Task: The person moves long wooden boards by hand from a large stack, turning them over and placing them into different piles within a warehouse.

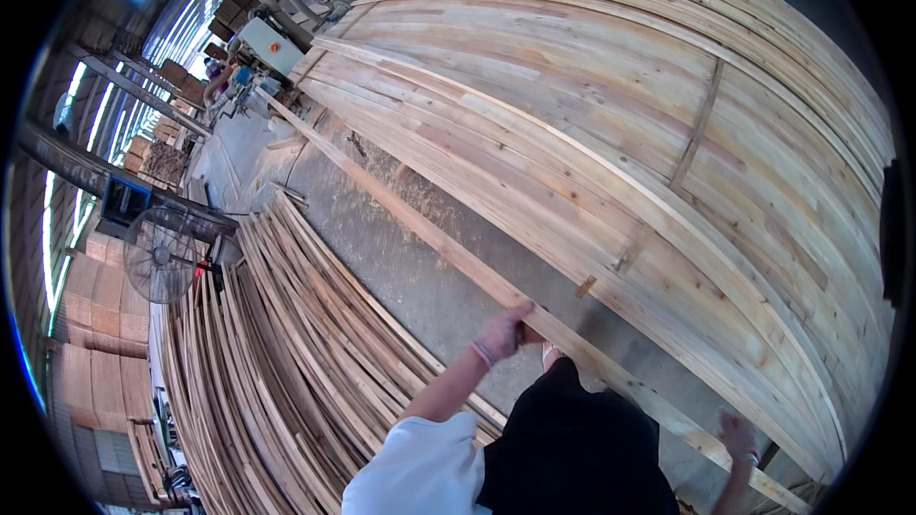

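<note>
A long, narrow wooden board (444,246) runs slantwise from the machine at the far left to the lower right, in front of my body. My left hand (503,332), in a pale glove with a wrist cuff, is closed around this board near its middle. Close to the board's near end, my right hand (738,435) reaches across to the far edge. Its fingers look parted and do not appear wrapped around the wood, though they are small and slightly blurred in the view.
Right of the board spreads a broad stack of planks (572,181), a small wood block (585,286) at its edge. Many loose strips (286,353) lie at left. Beyond are a fan (160,256), a machine with a control box (271,46), and sawdust on the floor (367,229).
</note>
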A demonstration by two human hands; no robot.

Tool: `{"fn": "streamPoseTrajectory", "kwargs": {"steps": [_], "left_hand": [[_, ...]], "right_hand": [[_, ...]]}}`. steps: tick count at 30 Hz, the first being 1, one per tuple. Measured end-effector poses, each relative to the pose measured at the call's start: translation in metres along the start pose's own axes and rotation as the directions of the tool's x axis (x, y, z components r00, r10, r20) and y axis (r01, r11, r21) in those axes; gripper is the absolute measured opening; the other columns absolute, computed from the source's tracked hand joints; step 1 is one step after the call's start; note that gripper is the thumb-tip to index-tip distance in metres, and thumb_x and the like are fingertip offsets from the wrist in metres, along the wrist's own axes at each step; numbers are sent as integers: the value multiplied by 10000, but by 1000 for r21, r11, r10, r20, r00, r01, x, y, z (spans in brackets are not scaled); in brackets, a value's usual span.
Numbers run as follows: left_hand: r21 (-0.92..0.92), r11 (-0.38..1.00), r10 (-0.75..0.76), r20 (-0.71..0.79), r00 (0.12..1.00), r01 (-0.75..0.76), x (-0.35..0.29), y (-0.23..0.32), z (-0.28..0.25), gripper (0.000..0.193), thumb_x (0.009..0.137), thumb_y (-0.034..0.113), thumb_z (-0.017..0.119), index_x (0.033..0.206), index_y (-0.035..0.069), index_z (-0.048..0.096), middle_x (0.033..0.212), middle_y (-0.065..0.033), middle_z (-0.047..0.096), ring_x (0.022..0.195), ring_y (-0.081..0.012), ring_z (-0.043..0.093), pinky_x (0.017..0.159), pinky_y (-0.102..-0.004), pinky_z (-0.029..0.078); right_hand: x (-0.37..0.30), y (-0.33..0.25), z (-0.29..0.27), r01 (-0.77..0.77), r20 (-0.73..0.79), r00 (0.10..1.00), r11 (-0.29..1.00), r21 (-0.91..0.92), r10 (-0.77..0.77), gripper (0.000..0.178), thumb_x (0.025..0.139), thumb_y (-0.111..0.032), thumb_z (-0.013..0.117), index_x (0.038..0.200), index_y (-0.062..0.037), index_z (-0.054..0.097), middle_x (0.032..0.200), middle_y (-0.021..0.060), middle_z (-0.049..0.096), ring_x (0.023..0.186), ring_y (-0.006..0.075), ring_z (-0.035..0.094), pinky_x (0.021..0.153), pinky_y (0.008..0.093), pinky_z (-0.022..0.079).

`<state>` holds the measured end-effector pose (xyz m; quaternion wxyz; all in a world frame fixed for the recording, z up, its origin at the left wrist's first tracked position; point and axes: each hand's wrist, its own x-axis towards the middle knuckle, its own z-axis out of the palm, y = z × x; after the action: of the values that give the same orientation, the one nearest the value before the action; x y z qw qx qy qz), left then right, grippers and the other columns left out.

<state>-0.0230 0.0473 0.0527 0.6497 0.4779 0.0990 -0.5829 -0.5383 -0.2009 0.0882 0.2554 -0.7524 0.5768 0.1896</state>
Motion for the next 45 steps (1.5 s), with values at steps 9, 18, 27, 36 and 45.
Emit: {"fn": "streamPoseTrajectory", "kwargs": {"steps": [9, 18, 27, 36, 45], "left_hand": [[-48, 909, 382, -294, 876, -413, 43, 203, -90, 334, 876, 266, 630, 1123, 60, 541, 1020, -117, 639, 867, -280, 665, 763, -470, 584], [-167, 804, 517, -280, 809, -571, 100, 317, -167, 331, 911, 384, 563, 1062, 89, 566, 960, -103, 643, 872, -296, 644, 818, -496, 542], [277, 902, 30, 724, 689, -331, 64, 103, -47, 553, 879, 214, 603, 1372, 50, 412, 1283, -172, 539, 1128, -246, 560, 976, -379, 452], [719, 561, -256, 623, 739, -412, 59, 3, -1, 311, 874, 206, 583, 1132, 35, 611, 1145, -98, 620, 1107, -185, 546, 970, -345, 424], [188, 982, -31, 129, 991, 7, 73, 103, -89, 241, 906, 339, 606, 968, 119, 529, 967, -65, 637, 929, -280, 658, 889, -436, 524]], "right_hand": [[-58, -40, -15, -24, -428, 890, 953, 303, 159, 475, 956, -420, 455, 754, -40, 656, 714, 162, 628, 698, 327, 588, 689, 430, 444], [-15, -237, -4, 1, -477, 874, 981, 193, 93, 526, 952, -446, 434, 704, -36, 651, 679, 166, 627, 686, 317, 600, 686, 414, 456], [20, -344, 42, 265, -615, 752, 963, -46, -237, 358, 902, -403, 565, 759, -92, 669, 623, 130, 602, 656, 315, 608, 657, 438, 472], [-12, -470, 16, 803, -412, 537, 596, -16, -736, 308, 875, -334, 565, 1083, -115, 623, 1000, 136, 641, 902, 309, 620, 824, 433, 464], [-55, -302, 72, 158, 57, 977, 869, 469, -208, 391, 930, -434, 492, 1130, -129, 633, 1069, 119, 661, 1011, 296, 616, 925, 395, 459]]}}
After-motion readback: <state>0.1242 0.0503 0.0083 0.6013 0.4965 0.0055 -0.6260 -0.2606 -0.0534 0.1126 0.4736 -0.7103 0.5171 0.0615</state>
